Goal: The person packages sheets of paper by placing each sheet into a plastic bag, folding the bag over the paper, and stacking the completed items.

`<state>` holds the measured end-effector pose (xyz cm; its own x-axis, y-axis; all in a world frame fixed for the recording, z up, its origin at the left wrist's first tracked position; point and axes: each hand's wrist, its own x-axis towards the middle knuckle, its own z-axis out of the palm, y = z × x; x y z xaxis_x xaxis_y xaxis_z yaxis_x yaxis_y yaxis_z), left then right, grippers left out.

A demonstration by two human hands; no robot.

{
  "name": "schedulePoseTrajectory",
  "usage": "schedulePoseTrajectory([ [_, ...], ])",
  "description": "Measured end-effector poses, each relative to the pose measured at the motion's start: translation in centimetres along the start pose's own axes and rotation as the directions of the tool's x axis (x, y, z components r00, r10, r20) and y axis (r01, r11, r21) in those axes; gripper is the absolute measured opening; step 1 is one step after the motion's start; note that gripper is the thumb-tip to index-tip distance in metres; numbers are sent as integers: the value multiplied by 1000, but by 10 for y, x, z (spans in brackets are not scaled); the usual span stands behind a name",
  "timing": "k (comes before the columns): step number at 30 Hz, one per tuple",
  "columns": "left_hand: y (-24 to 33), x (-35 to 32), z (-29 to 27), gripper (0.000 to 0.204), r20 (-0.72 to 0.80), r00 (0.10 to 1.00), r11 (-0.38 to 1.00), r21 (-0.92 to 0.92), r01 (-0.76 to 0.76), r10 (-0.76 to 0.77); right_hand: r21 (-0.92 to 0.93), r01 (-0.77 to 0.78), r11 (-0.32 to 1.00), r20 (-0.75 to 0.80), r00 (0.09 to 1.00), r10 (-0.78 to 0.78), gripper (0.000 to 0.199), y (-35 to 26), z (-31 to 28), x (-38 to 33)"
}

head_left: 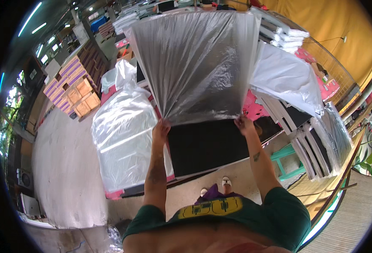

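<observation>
A large clear plastic bag (198, 63) covers the far part of a flat black panel (209, 147) on the table in front of me. The near part of the panel lies bare, with a pale edge towards me. My left hand (163, 127) pinches the bag's near edge at the panel's left side. At the right side my right hand (244, 123) grips the other corner of that edge. Pulled taut between both hands, the film fans out in creases towards the far end.
Clear plastic sheeting (125, 139) lies on the left, and a white plastic bag (285, 78) on the right. Wrapped panels (316, 147) lean at the right by a green stool (288, 162). Stacked cartons (74, 80) stand on the floor at the far left.
</observation>
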<state>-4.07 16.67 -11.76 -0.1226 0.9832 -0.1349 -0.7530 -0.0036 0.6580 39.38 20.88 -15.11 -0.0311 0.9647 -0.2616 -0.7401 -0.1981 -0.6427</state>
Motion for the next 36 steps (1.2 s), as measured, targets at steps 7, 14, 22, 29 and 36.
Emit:
schedulePoseTrajectory([
  [7,-9,-13,101,21,298,702,204,820,-535,647,-796,555,243,345,745,-571,50,-77,94,-60],
  [14,-80,59,325,30,427,897,893,441,-94,-116,-773,410,484,-89,686,-722,37,-317,20,-87],
  [22,-113,37,315,23,218,976,858,500,-121,11,-863,185,471,-178,760,-625,27,-387,-109,-54],
  [29,76,-75,2,19,155,949,-29,988,-153,274,-948,-175,-267,131,550,-825,58,-397,-117,-75],
  [36,105,-165,-111,23,-11,905,-324,932,164,425,-862,468,-194,441,506,-741,35,-185,58,-100],
])
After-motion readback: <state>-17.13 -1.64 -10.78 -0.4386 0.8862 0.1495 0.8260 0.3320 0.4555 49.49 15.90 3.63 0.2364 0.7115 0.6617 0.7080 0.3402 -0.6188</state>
